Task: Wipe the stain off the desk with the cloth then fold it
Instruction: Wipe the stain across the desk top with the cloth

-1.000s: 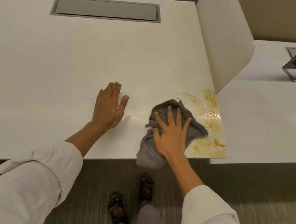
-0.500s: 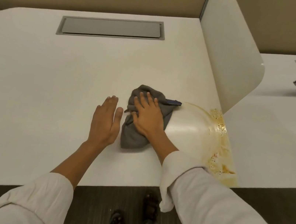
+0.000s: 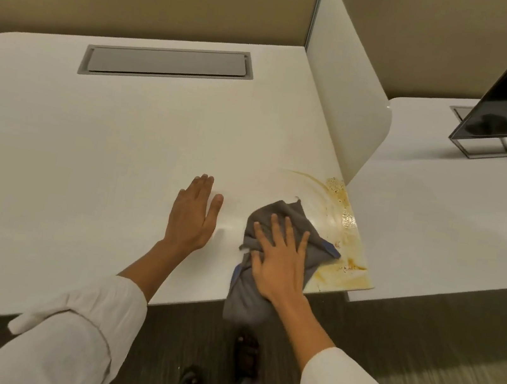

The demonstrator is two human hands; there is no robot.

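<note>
White desk [image 3: 83,165], near right corner. The stain [image 3: 339,258], an orange band running along the right edge, lies just right of the grey cloth [image 3: 276,228]. The right hand [image 3: 280,262], fingers spread flat, presses the cloth, which overhangs the front edge; it is nearer. The left hand [image 3: 193,215] rests open, empty. A divider panel [image 3: 342,106] bounds the stain's far end.

— Where did the crumpled grey cloth [image 3: 286,230] lie?
— Lower right of centre, on the white desk [image 3: 83,165], under the right hand [image 3: 279,259], hanging over the front edge.
— And the yellow-brown stain [image 3: 340,255]?
— Right of it, at the corner; the left hand [image 3: 193,215] lay flat to its left.
</note>
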